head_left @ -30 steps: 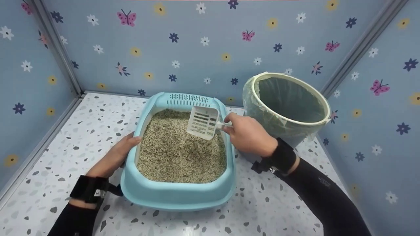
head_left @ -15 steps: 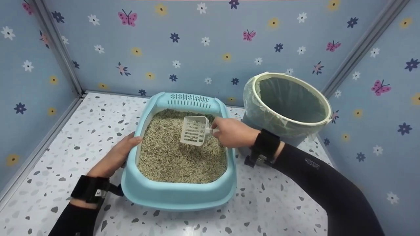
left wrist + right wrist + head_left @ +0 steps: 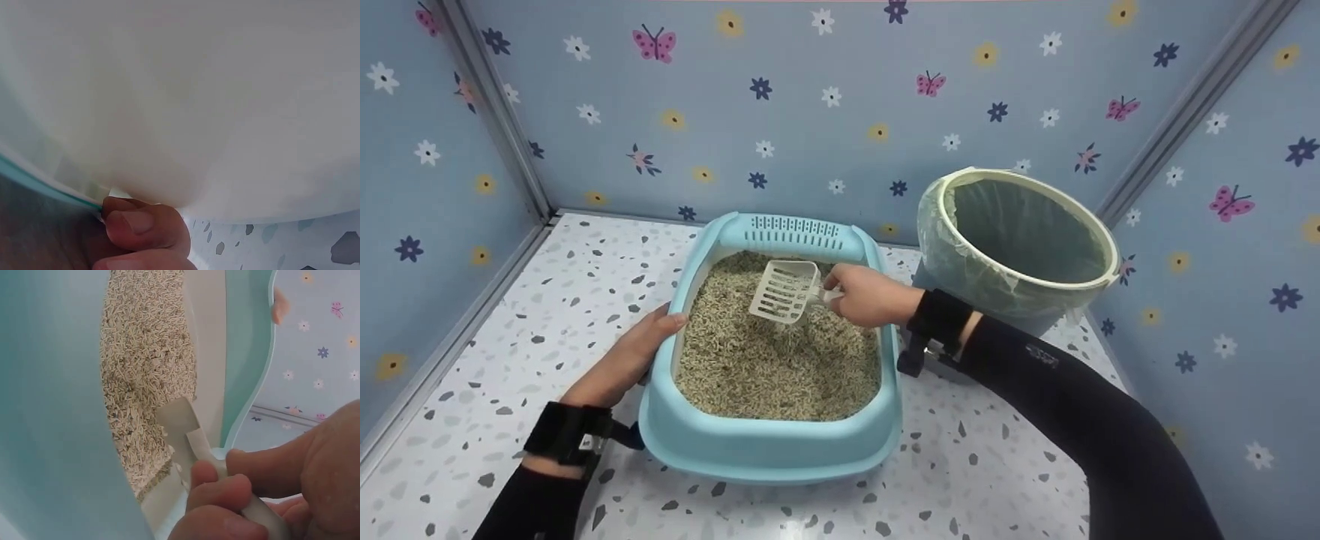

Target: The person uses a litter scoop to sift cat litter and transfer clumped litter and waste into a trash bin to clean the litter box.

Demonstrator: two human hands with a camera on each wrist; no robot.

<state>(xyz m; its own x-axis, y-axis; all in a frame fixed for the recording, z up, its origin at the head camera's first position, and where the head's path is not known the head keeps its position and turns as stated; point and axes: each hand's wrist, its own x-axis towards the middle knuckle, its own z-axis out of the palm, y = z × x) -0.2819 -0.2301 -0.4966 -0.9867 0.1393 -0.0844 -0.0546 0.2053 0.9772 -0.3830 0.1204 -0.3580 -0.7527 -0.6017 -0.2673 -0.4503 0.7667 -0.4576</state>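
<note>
Two containers: a litter-filled tray [image 3: 769, 450] gripped by the left hand [image 3: 622, 360], right hand [image 3: 866, 296] grasping the scoop [image 3: 784, 292], and a bag-lined bin [image 3: 1020, 240].

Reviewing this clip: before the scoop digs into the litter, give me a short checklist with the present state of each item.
1. Right hand grips the handle of the white slotted scoop: ok, fingers are curled round it in the right wrist view.
2. Scoop over the litter and inside the blue litter box: ok.
3. Scoop free of a load: cannot tell; nothing is plainly visible in it.
4. Left hand steadies the box at its left rim: ok, thumb lies on the rim.
5. Lined bin stands open beside the box: ok, on its right.
6. Clumps to lift out: cannot tell, the surface looks even.
</note>
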